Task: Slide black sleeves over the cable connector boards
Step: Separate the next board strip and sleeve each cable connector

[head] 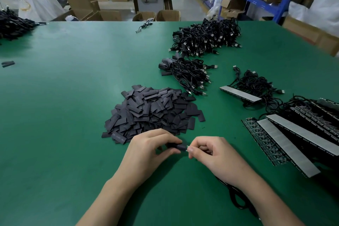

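Both forearms reached in from the near edge of the green tabletop (pixel 64 97), wrists bent inward so the two met just in front of the pile of black sleeves (pixel 152 113). The left grip (pixel 152 148) was curled narrow, thumb and fingertips pinching one black sleeve (pixel 176 146) held just above the tabletop. The right grip (pixel 214 154) was also closed tight, thumb and forefinger pinching the small connector board (pixel 187 148) at the sleeve's right-hand mouth; how far the board sat inside could not be told. A black cable (pixel 236 194) trailed back under the right wrist. Bundled USB cables (pixel 189 73) lay beyond the pile, and strips of circuit boards (pixel 286 143) lay to the right.
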Tool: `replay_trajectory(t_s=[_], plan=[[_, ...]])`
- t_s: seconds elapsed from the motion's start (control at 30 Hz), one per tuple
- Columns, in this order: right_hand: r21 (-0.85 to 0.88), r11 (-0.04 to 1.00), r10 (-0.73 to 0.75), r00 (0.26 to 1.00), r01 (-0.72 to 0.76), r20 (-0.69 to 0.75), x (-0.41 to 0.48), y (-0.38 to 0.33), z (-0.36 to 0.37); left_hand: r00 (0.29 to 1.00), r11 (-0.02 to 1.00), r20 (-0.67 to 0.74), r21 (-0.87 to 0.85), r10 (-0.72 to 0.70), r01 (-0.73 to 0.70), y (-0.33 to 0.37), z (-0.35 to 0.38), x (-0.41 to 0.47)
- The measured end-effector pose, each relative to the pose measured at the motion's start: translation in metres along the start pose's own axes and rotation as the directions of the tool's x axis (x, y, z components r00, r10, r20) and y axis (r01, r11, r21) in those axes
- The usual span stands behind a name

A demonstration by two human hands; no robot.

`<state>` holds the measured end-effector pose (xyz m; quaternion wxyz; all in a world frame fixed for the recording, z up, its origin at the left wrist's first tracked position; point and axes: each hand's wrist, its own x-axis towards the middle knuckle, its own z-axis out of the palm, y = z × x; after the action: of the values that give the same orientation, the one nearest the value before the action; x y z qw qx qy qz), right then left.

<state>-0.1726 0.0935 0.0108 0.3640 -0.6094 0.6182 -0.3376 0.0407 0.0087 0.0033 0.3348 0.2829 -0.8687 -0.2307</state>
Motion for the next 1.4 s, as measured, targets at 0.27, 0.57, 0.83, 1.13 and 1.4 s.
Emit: replay_trajectory(t_s=[0.27,0.57,0.83,1.13,1.4], plan=[[0.067,0.998,0.020,1.000,-0.020,0.011,0.000,-0.004,-0.004,0.998,1.000,-0.056,0.017,-0.008,0.009,0.001,0.001,0.000],[0.072,0.997,0.028,0.999,-0.031,0.032,0.001,0.001,-0.008,0.997,1.000,-0.080,-0.013,0.014,-0.015,0.001,0.002,0.000],[0.156,0.986,0.042,0.994,-0.057,0.098,0.002,0.006,-0.010,0.963,0.964,-0.143,0.175,0.227,-0.202,0.002,0.003,0.001],[0.189,0.981,0.018,0.996,-0.034,0.082,0.002,0.003,-0.008,0.972,0.978,-0.141,0.116,0.189,-0.174,0.005,0.007,0.000],[0.186,0.981,0.035,0.996,-0.050,0.080,0.001,0.003,-0.009,0.980,0.989,-0.142,0.067,0.140,-0.131,0.005,0.008,0.000]])
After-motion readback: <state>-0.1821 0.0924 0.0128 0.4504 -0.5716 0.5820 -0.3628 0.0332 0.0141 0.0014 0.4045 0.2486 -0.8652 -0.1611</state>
